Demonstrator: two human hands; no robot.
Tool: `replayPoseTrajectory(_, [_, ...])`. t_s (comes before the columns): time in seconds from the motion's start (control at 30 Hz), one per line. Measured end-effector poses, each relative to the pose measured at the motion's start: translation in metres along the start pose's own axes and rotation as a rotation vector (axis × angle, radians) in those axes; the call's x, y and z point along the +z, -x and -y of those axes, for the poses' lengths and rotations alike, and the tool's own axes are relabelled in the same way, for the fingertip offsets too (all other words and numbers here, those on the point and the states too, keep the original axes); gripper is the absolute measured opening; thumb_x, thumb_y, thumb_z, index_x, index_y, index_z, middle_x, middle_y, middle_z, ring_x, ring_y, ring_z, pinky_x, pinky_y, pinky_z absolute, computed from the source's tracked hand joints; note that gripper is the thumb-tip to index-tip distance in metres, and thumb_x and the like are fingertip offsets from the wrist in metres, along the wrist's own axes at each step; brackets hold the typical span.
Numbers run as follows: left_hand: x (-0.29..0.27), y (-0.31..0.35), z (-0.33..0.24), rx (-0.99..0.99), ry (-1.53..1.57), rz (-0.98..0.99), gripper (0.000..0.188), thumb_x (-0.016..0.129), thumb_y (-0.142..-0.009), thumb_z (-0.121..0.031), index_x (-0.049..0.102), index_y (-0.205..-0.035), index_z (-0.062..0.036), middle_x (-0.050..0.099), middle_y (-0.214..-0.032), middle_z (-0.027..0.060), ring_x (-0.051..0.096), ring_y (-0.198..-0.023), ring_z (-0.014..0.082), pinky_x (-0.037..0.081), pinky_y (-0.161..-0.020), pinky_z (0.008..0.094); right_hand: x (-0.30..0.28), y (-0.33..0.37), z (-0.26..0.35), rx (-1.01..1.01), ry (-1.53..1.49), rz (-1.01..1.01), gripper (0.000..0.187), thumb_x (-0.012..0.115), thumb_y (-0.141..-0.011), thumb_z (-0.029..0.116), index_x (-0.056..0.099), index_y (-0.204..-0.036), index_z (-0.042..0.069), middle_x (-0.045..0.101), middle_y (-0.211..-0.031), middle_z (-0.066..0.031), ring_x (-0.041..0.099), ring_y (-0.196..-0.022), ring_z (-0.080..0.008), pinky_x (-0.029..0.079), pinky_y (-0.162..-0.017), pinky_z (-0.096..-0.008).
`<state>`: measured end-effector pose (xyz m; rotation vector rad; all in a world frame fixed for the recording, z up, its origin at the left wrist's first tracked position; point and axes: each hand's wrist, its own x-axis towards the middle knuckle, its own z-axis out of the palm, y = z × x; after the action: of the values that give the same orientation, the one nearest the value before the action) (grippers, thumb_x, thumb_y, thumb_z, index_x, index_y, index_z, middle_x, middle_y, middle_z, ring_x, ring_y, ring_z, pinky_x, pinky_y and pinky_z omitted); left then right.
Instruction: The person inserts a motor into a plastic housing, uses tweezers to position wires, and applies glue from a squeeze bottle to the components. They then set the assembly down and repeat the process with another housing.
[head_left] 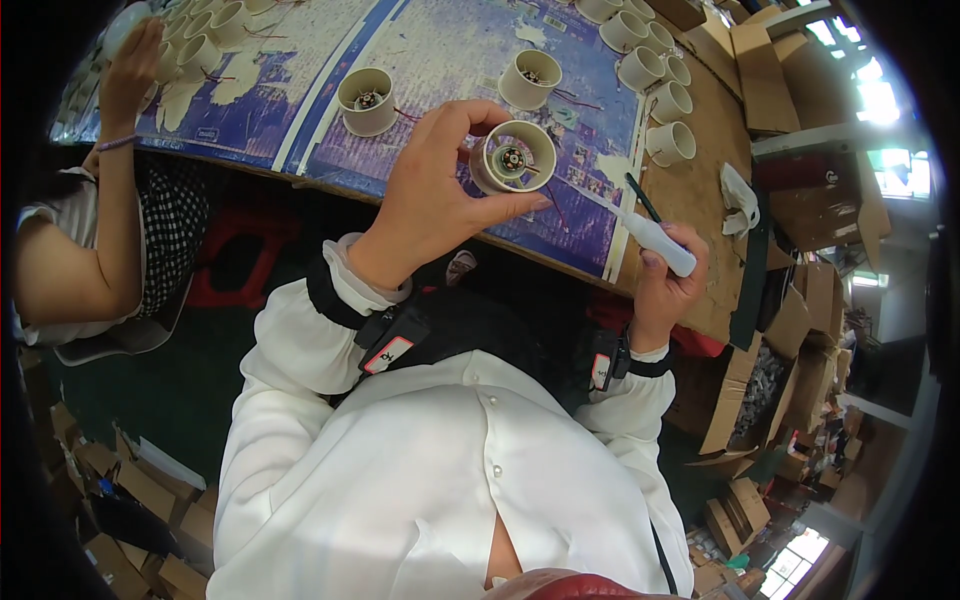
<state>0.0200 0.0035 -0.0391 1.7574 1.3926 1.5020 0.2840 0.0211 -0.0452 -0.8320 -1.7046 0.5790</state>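
Observation:
My left hand point(440, 185) is wrapped round a cream-coloured cylindrical housing point(487, 178), holding it above the table with its opening tilted toward me. A small round motor point(512, 159) with copper-coloured parts shows inside, and dark red wires hang from the housing. In my right hand point(672, 285) is a pale squeeze bottle point(660, 245) with a long thin nozzle. The nozzle points at the housing's right side, and I cannot tell whether its tip touches. Two similar housings, one at the left point(367, 103) and one behind point(530, 80), stand upright on the table with motors inside.
Several more housings point(670, 143) line the table's right side, and others point(200, 55) crowd the far left. A dark green stick point(643, 197) and a crumpled white cloth point(740, 200) lie at right. A co-worker's arm point(120, 190) reaches in at left. Cardboard boxes point(790, 370) stand beyond the table.

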Motion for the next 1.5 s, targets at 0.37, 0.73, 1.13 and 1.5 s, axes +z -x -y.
replayPoseTrajectory(0.37, [-0.013,-0.002,0.01,-0.105,-0.079,-0.004,0.058,0.083,-0.067,-0.029,0.054,-0.112,-0.005,0.059,-0.099,0.0096,0.056,-0.096,0.0247,0.047,-0.08,0.0353,-0.011,0.019,-0.032,0.155,-0.094,-0.181,0.031,0.065,-0.09,0.025,0.053,-0.11,0.005,0.055,-0.097,-0.0065,0.051,-0.077,-0.0089,0.041,-0.063,-0.0204])
replayPoseTrajectory(0.73, [-0.034,-0.006,0.023,0.077,-0.673,-0.006,0.054,0.074,-0.07,-0.019,0.053,-0.117,-0.0038,0.059,-0.109,0.0129,0.053,-0.101,0.0327,0.044,-0.088,0.0399,-0.002,0.0,-0.025,0.532,-0.894,-0.32,0.028,0.057,-0.094,0.037,0.051,-0.101,0.01,0.044,-0.079,0.0002,0.037,-0.068,-0.0087,0.027,-0.052,-0.0209])
replayPoseTrajectory(1.13, [0.031,-0.089,0.026,0.355,-0.622,0.067,0.063,0.076,-0.07,-0.02,0.048,-0.122,0.0003,0.054,-0.117,0.021,0.049,-0.111,0.0397,0.041,-0.095,0.0444,0.001,0.005,-0.03,0.548,-0.986,-0.327,0.029,0.057,-0.094,0.036,0.05,-0.103,0.009,0.046,-0.08,-0.0012,0.038,-0.067,-0.0088,0.029,-0.053,-0.0204])
replayPoseTrajectory(1.5, [0.072,-0.064,0.021,0.033,-0.602,0.355,0.064,0.075,-0.07,-0.013,0.045,-0.125,0.0004,0.053,-0.115,0.0209,0.056,-0.103,0.0398,0.05,-0.084,0.042,-0.012,0.012,-0.036,0.56,-0.996,-0.362,0.034,0.058,-0.093,0.039,0.05,-0.103,0.008,0.047,-0.081,-0.0015,0.039,-0.066,-0.0085,0.029,-0.052,-0.0208])
